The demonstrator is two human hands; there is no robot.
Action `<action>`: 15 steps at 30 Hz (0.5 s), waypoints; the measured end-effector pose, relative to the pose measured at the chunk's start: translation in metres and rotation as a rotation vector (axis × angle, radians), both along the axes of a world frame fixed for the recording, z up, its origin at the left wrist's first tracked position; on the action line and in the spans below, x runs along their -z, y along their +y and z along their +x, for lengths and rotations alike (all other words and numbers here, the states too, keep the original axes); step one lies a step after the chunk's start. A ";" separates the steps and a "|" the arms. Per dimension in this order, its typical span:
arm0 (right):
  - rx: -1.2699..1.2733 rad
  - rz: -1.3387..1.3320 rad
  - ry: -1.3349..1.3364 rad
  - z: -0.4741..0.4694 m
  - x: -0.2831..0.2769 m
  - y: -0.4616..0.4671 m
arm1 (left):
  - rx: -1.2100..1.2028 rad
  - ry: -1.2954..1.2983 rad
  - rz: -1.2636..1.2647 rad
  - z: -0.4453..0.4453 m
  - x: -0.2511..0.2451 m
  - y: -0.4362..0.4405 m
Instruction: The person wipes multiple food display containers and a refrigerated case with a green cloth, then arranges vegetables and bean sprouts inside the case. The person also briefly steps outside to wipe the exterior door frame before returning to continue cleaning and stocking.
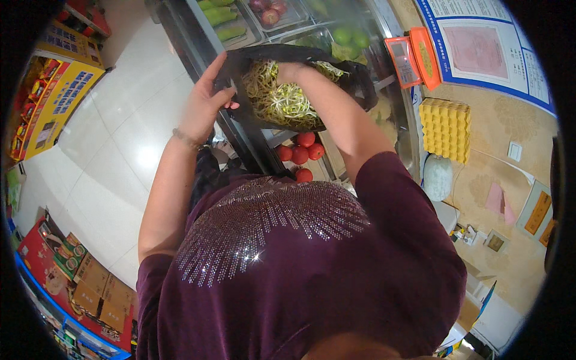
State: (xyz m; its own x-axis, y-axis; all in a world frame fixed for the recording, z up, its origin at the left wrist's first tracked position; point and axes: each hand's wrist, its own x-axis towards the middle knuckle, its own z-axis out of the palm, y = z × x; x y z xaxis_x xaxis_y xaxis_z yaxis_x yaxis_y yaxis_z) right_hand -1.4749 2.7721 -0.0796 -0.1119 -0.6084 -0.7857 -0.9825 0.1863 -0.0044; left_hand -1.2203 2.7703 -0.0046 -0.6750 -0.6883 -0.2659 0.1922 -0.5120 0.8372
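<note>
A black plastic bag (297,50), its mouth wide apart, rests over the glass-and-metal vegetable display case (266,157). Bean sprouts (288,102) with pale stems and yellow-green heads fill the bag. My left hand (203,101) grips the bag's left rim, its index finger stretched up along the edge. Inside the bag, my right hand (290,73) reaches among the sprouts; its fingers are hidden, so their grasp cannot be seen. Several tomatoes (300,154) lie in the case just below the bag.
Long green vegetables (219,15), red onions (270,16) and round green produce (351,37) sit in trays beyond the bag. To the right are an orange-framed device (405,60), stacked yellow egg trays (445,128) and a pale gourd (438,177). Cardboard boxes (101,292) stand lower left.
</note>
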 end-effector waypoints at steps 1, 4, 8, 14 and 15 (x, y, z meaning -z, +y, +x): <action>0.009 -0.029 0.022 0.001 0.005 0.001 | -0.004 -0.009 0.009 0.001 0.001 -0.002; 0.025 -0.159 0.118 0.006 0.014 0.008 | -0.003 -0.017 0.025 0.001 0.001 -0.003; 0.121 -0.224 0.119 0.007 0.016 0.020 | 0.004 -0.011 0.030 -0.001 -0.005 0.001; 0.046 -0.708 0.019 -0.005 -0.013 0.029 | 0.021 0.043 0.040 -0.008 -0.029 0.007; 0.289 -0.479 -0.197 -0.008 -0.022 0.026 | 0.029 0.023 0.059 -0.010 -0.033 0.007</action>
